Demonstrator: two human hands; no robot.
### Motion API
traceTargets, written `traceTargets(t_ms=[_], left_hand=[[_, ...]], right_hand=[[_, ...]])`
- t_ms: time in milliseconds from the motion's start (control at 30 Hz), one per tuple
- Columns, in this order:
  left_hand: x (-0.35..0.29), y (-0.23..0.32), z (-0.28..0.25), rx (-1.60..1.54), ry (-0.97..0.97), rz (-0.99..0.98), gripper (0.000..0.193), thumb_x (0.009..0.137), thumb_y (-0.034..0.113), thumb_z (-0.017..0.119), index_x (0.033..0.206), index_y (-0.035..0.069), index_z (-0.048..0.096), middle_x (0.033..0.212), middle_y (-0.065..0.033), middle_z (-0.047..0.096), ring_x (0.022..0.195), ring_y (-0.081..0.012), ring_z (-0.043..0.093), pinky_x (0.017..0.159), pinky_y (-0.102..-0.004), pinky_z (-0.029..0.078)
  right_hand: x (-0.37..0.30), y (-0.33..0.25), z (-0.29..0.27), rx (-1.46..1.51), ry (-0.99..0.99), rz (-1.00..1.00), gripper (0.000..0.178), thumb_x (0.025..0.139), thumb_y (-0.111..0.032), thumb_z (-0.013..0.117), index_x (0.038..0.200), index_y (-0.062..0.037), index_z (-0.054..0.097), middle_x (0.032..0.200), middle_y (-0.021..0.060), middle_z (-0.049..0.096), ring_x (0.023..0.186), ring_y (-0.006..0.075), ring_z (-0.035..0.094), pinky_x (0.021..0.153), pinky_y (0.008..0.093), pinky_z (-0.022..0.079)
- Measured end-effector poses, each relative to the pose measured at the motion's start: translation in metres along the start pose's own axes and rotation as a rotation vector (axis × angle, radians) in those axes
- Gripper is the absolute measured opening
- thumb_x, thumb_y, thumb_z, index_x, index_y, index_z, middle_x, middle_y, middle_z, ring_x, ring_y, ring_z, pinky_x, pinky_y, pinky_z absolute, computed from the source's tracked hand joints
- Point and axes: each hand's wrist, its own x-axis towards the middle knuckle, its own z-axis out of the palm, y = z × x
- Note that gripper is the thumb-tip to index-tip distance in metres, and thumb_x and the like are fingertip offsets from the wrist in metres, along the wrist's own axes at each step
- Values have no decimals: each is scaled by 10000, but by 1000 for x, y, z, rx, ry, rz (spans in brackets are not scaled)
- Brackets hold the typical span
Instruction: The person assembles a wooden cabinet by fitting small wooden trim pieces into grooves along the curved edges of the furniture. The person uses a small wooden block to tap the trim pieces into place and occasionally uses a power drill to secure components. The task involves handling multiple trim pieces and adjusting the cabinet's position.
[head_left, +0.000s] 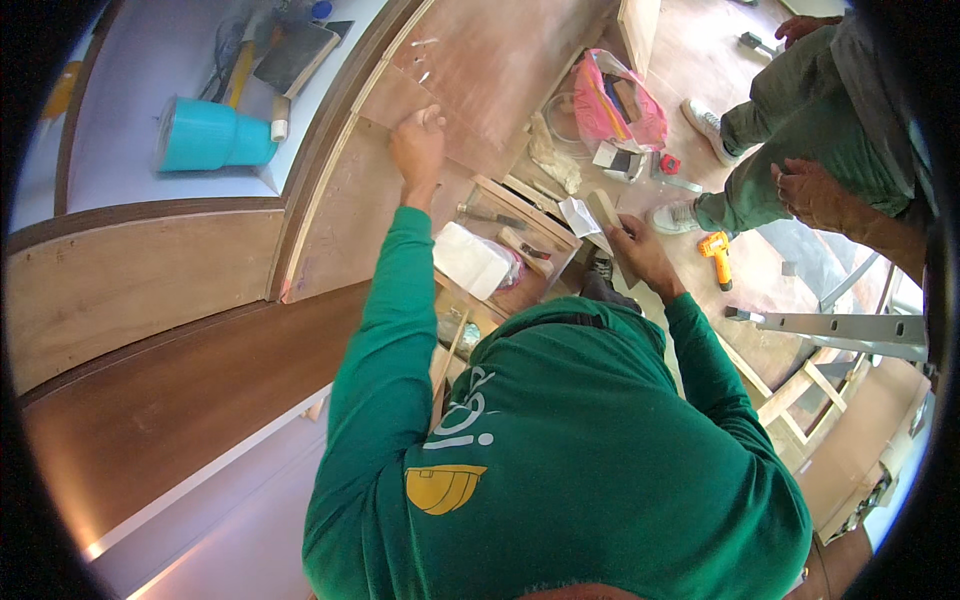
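Observation:
My left hand (418, 140) reaches up against a brown wooden panel (480, 75), its fingers curled. Anything inside those fingers is too small to make out. A few white smears mark the panel just beyond it. My right hand (645, 250) grips a flat strip of wood (606, 222), held at a slant. Right beside the strip is a folded white sheet (578, 216). Between my arms stands a small wooden stand (530, 222), carrying a brush-like tool (490, 215), a wooden-handled tool (525, 250) and a white block-shaped pack (470, 260).
At left, a white shelf holds a teal tumbler (215, 135) and a hammer (242, 70). A pink bag (620, 100), a red tape measure (670, 164) and an orange drill (716, 260) lie on the floor. Another person (810, 130) stands at right near a metal ladder (840, 328).

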Motion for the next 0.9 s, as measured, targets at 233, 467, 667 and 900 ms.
traceTargets(t_ms=[233,467,667,900], left_hand=[[-12,26,5,154,-258,415,180,1004,124,683,1157,71,762,1019,-129,810,926,-378,774,835,-464,610],[46,0,-14,397,-168,756,218,918,144,761,1133,149,727,995,-79,782,926,-323,751,764,-472,601],[60,5,12,515,-329,1078,123,952,214,763,941,130,673,833,-80,709,788,-317,694,680,-487,558],[60,7,21,616,-358,1144,225,958,294,769,848,124,670,786,-74,698,766,-317,688,677,-494,549]], right_hand=[[-20,3,-9,-10,61,-7,521,1076,-414,655,1352,28,670,1011,79,709,881,160,629,789,341,532],[-26,27,45,261,-103,90,492,1090,-385,657,1368,21,662,971,3,649,847,99,573,729,296,491],[-59,100,139,669,-54,319,397,1110,-409,609,1190,-29,688,830,12,632,701,117,615,630,292,520],[-119,175,253,1074,30,572,402,1099,-435,605,1208,-52,656,1025,41,691,759,132,653,598,302,568]])
